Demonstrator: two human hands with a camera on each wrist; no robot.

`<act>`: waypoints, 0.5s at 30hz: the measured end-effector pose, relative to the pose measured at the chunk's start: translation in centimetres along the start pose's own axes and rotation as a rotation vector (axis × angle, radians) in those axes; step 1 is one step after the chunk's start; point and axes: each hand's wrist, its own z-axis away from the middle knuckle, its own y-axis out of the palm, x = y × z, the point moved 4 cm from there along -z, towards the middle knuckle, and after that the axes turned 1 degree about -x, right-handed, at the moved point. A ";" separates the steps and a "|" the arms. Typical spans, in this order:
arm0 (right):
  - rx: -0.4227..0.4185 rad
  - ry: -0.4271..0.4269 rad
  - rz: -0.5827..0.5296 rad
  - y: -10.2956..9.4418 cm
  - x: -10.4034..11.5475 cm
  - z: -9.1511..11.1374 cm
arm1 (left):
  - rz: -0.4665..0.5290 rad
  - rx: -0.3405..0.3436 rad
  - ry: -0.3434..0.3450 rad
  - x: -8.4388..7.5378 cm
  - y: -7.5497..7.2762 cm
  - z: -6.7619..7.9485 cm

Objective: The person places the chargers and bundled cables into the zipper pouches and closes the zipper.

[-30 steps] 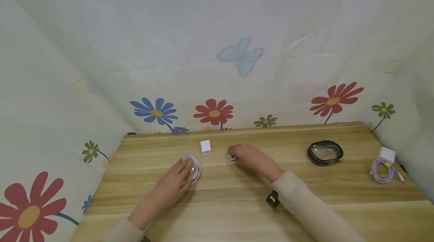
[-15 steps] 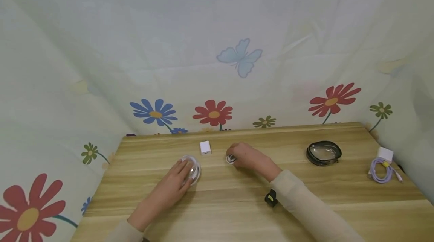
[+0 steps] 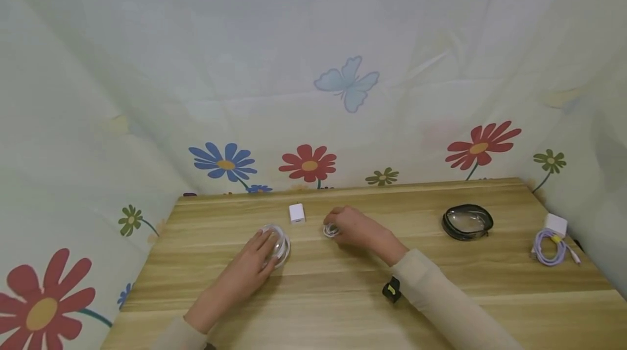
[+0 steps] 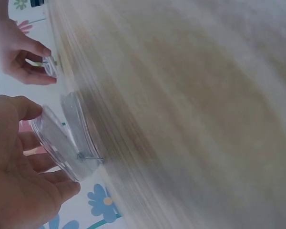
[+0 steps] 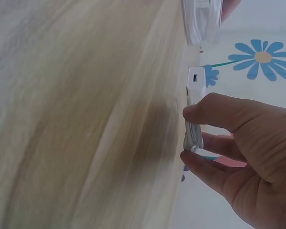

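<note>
My left hand point(image 3: 252, 263) is on a clear round zip case point(image 3: 281, 246) with a white rim, lying on the table. In the left wrist view its thumb and fingers hold the raised clear lid point(image 4: 57, 140), tilted away from the case's lower part. My right hand point(image 3: 355, 226) pinches a small coiled white cable point(image 3: 330, 229) between thumb and fingers, close to the tabletop. The coil point(image 5: 193, 136) shows in the right wrist view, partly covered by the fingers. A white charger plug point(image 3: 296, 213) lies between and behind the two hands.
To the right lies a clear case with a black rim point(image 3: 467, 222). Near the table's right edge are another white charger point(image 3: 555, 225) and a coiled purple cable point(image 3: 549, 247) with a yellow tie. A flowered cloth point(image 3: 406, 137) hangs behind the wooden table point(image 3: 343, 306).
My right hand has shifted slightly left with the white cable, toward the case. My left hand stays in place on the case.
</note>
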 end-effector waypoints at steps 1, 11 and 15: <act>-0.005 -0.008 -0.002 0.0 0.1 0.0 | -0.003 0.002 0.000 0.0 0.0 0.0; -0.016 -0.041 0.033 0.2 0.9 -0.1 | -0.031 0.015 0.028 -0.1 -0.2 0.1; -0.019 -0.051 0.042 0.4 1.3 -0.1 | -0.038 0.022 0.031 -0.1 -0.2 0.1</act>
